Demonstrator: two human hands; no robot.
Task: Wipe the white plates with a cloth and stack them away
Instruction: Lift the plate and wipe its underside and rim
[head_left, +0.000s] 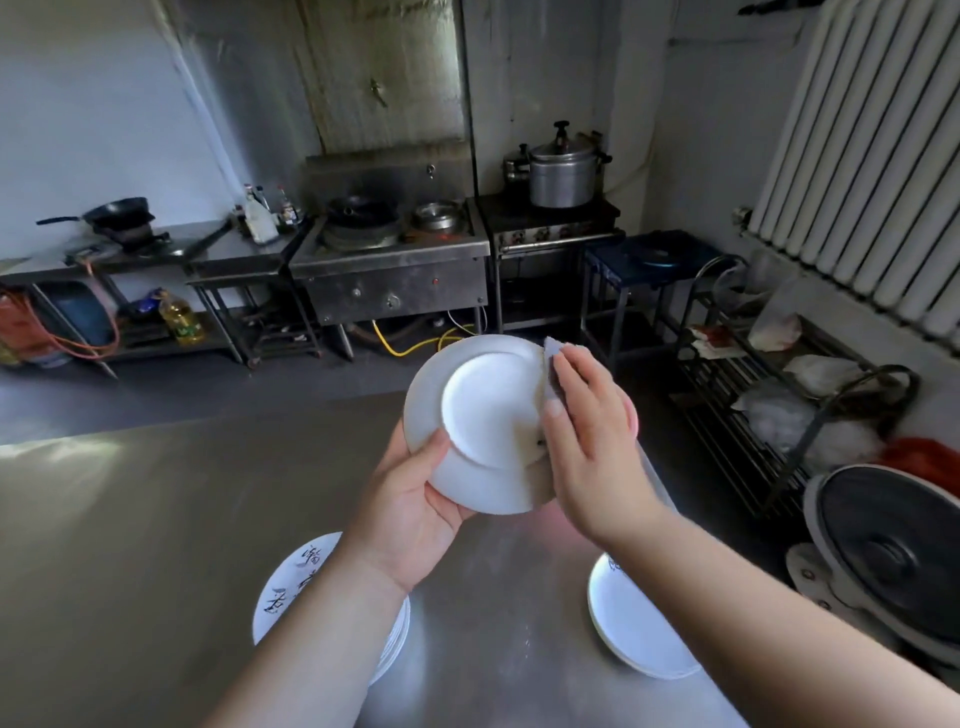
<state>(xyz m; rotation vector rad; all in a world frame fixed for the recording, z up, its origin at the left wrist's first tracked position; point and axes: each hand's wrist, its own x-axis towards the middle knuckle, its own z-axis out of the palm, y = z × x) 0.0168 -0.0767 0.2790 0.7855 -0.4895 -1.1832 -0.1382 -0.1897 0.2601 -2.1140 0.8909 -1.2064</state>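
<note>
The left grip (410, 499) is closed on the lower left rim of a white plate (483, 410). The thumb lies across the near face and the fingers are tucked behind, which steadies the plate against the rubbing from the other side. The right grip (587, 431) holds a grey cloth (551, 347) over the plate's right rim. Its thumb presses on the near face and its fingers run up along the edge; how far they wrap behind cannot be told.

The plate is held in the air, roughly over the desk's (156, 519) far edge. It is tilted up with its underside and foot ring towards the person, so the step in hand is probably wiping the back and rim.

Two piles sit by the desk's near edge. The left stack (291, 587), partly under the left forearm, has dark brush lettering on its top plate. The right stack (634, 623) lies beneath the right forearm. Keeping one pile on each side probably separates wiped plates from unwiped ones, but which pile is which cannot be told.
</note>
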